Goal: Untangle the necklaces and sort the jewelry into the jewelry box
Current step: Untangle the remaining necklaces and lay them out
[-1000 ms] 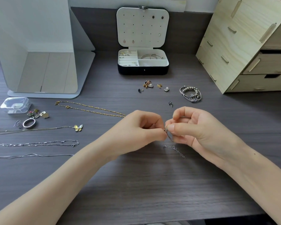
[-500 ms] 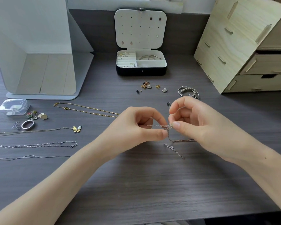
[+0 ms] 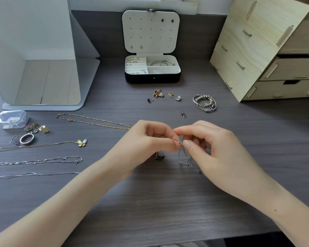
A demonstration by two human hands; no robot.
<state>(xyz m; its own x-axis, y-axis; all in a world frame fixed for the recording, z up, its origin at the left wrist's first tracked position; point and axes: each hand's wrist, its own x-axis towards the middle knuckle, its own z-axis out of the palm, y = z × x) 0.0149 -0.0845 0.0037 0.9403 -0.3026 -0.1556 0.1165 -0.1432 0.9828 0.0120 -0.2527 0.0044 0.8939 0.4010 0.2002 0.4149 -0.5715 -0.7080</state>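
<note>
A thin silver chain (image 3: 183, 155) hangs just above the desk (image 3: 150, 202), pinched by the left hand (image 3: 150, 139) and right hand (image 3: 209, 145). This looks like the untangling step. Next needs gentle pulling apart, then the open jewelry box (image 3: 152, 78) behind.

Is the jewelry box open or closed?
Open. The jewelry box has its lid standing upright, white compartments showing inside.

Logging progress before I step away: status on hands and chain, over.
Left hand and right hand both pinching the silver chain, tail trailing on desk. Jewelry box open at back. Loose earrings lie between hands and box.
</note>
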